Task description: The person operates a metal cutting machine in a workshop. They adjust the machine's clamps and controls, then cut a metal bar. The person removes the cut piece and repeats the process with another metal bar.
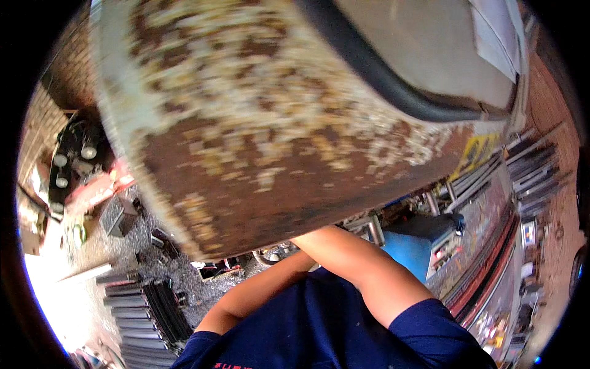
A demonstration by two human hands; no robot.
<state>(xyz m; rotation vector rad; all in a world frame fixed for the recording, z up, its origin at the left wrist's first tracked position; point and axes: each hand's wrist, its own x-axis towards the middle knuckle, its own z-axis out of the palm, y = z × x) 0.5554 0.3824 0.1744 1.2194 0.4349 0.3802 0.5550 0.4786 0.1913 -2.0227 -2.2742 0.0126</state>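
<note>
Right in front of me and above my arms, a big rusty metal housing [239, 147] with peeling cream paint fills the upper middle of the head view. A thick dark rubber edging [393, 86] curves round a dull pale panel [424, 46] on it, and a white sheet [495, 40] is on that panel. My two bare forearms reach forward and disappear under or behind the housing's lower edge. Both hands are hidden there, so whether they touch or hold anything does not show.
Long metal bars [534, 172] lie at the right, with a blue box-shaped thing [409, 249] nearer. Dark ribbed lengths [132, 313] are stacked at lower left. A grey metal block [118, 215] stands on the littered floor, near a black machine with round silver parts [77, 150].
</note>
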